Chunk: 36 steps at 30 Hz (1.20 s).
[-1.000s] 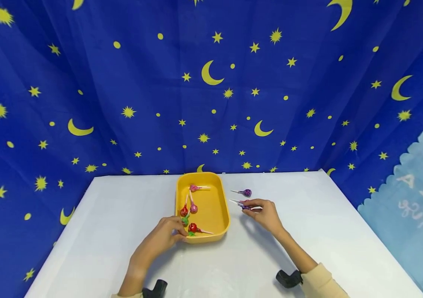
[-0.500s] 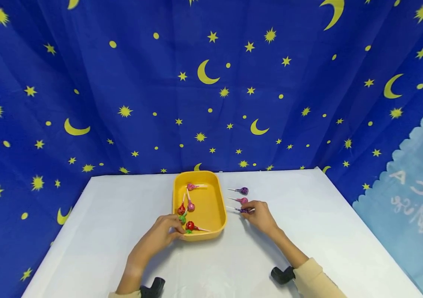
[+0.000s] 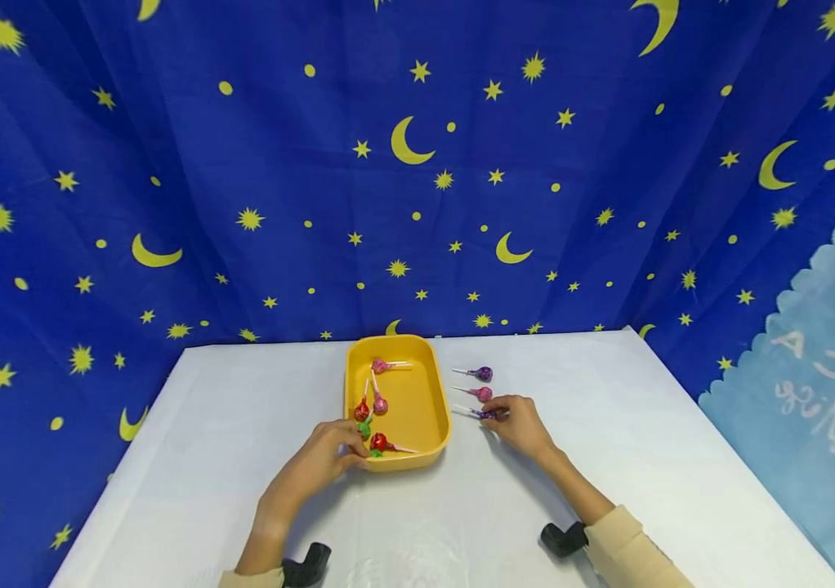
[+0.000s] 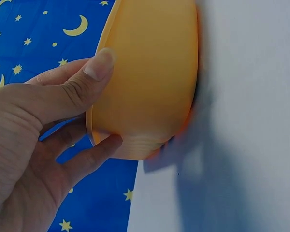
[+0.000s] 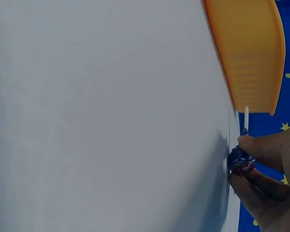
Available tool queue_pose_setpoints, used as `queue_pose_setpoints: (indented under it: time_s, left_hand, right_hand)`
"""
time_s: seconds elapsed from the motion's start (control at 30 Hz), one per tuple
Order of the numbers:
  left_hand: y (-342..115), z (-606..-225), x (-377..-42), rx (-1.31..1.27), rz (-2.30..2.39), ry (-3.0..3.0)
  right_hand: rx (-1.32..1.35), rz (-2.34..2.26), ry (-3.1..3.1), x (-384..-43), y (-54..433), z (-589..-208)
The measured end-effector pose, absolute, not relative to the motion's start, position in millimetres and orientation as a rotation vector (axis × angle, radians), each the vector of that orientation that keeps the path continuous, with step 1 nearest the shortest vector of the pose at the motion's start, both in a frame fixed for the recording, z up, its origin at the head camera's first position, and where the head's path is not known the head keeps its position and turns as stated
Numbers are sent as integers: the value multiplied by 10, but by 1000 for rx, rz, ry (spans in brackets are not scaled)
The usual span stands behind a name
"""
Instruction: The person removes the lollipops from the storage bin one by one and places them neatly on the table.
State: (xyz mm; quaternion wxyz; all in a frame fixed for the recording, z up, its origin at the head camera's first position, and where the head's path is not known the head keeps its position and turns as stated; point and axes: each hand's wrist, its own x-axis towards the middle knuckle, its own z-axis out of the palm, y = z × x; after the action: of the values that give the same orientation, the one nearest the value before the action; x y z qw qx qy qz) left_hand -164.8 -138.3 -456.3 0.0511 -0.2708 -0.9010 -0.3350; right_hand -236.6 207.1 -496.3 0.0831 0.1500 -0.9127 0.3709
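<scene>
Filling the background, the blue curtain point(image 3: 278, 163) hangs behind the back edge of my white table point(image 3: 189, 465). The yellow tray point(image 3: 421, 408) stands near the middle of that back edge, and my left hand point(image 3: 323, 459) grips its near-left corner, thumb against the outer wall. Off the tray's right edge, my right hand point(image 3: 524, 426) has thumb and fingers pinched on the purple lollipop point(image 5: 241, 162). A second ago I held it over the pink lollipop point(image 3: 484, 394); now it is lowered to the near side of that one, stick toward the tray. With the far purple lollipop point(image 3: 485, 374) closest to the table's back edge, that makes a row of three; I judge this one all but placed, my release not yet done. Inside the tray, pink candies point(image 3: 379, 405) and red candies point(image 3: 378, 442) remain, with green candies point(image 3: 364, 429) partly hidden at the near-left corner.
</scene>
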Motion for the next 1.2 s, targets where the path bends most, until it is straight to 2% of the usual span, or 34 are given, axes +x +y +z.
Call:
queue_pose_setpoints:
  time_s: [0.57,0.77,1.2]
  left_hand:
    - [-1397,-4559,-1639,-795,-1040,-2767]
    - [-1398,-4538,-1640,-801,-1053,-2770]
    - [-1408,-4556,-1644,-835,-1058,-2730]
  right_hand:
    - [490,1167,-2754,-2374,2108,-4892]
    - [489,1153,-2724,-2377,2041,-4730]
    - [883,1141,-2707,-2401,1465,-4309]
